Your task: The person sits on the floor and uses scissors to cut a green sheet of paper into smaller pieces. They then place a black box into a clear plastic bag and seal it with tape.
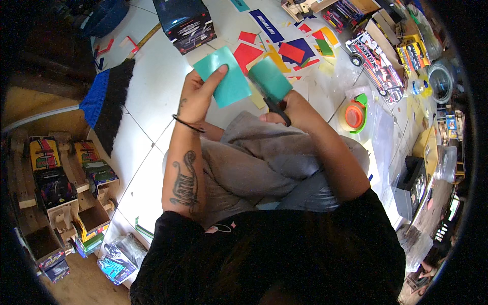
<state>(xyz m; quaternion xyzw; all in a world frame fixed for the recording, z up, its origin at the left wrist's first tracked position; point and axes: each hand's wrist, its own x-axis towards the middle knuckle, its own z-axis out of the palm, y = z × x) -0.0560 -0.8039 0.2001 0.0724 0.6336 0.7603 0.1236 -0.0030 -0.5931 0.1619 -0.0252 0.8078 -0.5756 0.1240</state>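
Viewpoint: from afar I look down through the head camera at a person's lap in grey trousers (pixel 284 147); clock directions run from the middle of my view.
Left hand: at 11 o'clock, I see the left hand (pixel 201 94) grasping a teal sheet, thumb pressed flat on top.
Teal sheet: the teal sheet (pixel 231 84) is between 11 and 12, tilted, raised above the lap.
Right hand: between 1 and 2, the right hand (pixel 296 111) grasps black-handled scissors (pixel 278 112); I cannot make out how the blades stand.
Smaller teal piece: the smaller teal piece (pixel 270 79) is toward 1 o'clock, just beside the right hand; I cannot tell what supports it.
Scraps: red, yellow, blue and green scraps (pixel 247 55) scatter across the white tiled floor (pixel 145 114), toward 1 o'clock.
Box: a dark box (pixel 188 33) stands at 11.
Ring: an orange-and-green ring-shaped thing (pixel 354 115) lies at 2.
Toy truck: a printed toy truck (pixel 373 66) is farther out at 2.
Broom: blue-headed, black-bristled broom (pixel 112 99), between 9 and 10.
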